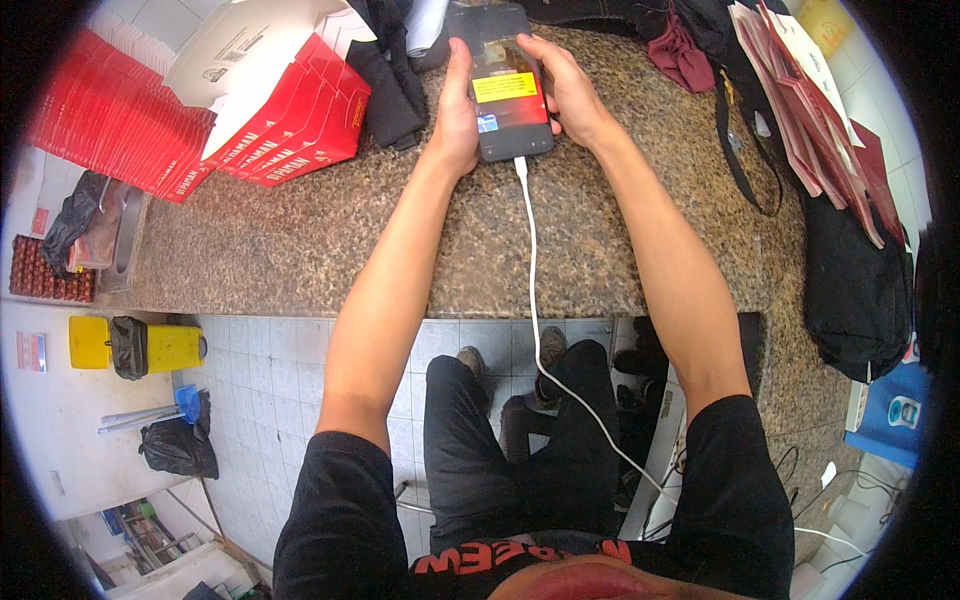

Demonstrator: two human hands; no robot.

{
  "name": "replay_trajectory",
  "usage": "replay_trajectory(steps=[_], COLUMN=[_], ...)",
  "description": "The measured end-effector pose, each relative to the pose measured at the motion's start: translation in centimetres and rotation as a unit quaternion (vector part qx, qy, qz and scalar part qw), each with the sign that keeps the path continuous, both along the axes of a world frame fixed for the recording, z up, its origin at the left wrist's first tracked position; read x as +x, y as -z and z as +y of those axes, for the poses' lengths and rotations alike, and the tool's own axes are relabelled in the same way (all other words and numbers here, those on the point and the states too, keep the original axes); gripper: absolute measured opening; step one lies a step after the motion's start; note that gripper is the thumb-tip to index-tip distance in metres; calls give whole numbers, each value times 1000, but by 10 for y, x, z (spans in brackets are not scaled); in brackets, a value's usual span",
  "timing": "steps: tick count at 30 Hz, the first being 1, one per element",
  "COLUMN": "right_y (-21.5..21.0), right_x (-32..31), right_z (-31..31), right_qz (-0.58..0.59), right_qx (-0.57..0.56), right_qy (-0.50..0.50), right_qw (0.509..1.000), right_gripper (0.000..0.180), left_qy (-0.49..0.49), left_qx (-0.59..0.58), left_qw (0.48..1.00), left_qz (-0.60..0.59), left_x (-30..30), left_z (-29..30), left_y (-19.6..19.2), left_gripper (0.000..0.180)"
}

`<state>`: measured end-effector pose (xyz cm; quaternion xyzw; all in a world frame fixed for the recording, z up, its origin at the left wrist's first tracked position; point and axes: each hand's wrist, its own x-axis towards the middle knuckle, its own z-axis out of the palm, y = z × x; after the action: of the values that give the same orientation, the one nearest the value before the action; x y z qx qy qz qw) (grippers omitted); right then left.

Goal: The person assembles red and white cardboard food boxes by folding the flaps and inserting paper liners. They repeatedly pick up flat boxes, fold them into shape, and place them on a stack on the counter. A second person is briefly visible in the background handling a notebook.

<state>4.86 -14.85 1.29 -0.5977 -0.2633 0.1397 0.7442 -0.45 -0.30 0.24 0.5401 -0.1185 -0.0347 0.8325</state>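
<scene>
Phone [512,112], a flat dark slab with a glossy glass face, sits between both hands above the far part of the counter [300,255], its screen lit with a yellow block over a red band. Whether its back touches the surface cannot be told. A smooth white cable [534,250] plugs into its near edge and curves down past the person's lap. The counter is polished stone, speckled brown, tan and black, with a straight front edge. To the left, nested cartons [290,125] of folded card stand in a leaning stack, shiny red outside and white within, with a second stack of flattened red card [120,120] beside them. To the right lie a crumpled maroon cloth [683,58], thin maroon folders [800,110] and a soft black fabric bag [858,290].

The left hand [457,125] grips the phone's left side, thumb upright along that edge, its other fingers mostly hidden. The right hand [577,92] closes on the opposite side, thumb at the upper right edge, fingertips curling in lower down.
</scene>
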Motion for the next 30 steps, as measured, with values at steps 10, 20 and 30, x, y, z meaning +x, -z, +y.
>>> replay_trajectory(steps=[10,20,30], right_y=[-2,-6,-3], right_x=[-2,-8,-1], right_z=[-1,6,-1], right_qz=[8,23,32], right_qx=[2,20,-10], right_qy=[-3,15,-9], right_qw=[1000,999,999], right_gripper=[44,42,44], left_qy=[-4,-19,-32], left_qx=[8,-17,-30], left_qw=[1000,999,999], left_qz=[-10,-27,-17], left_x=[-1,1,8], left_z=[1,-3,-3], left_y=[0,2,8], left_gripper=[99,106,106])
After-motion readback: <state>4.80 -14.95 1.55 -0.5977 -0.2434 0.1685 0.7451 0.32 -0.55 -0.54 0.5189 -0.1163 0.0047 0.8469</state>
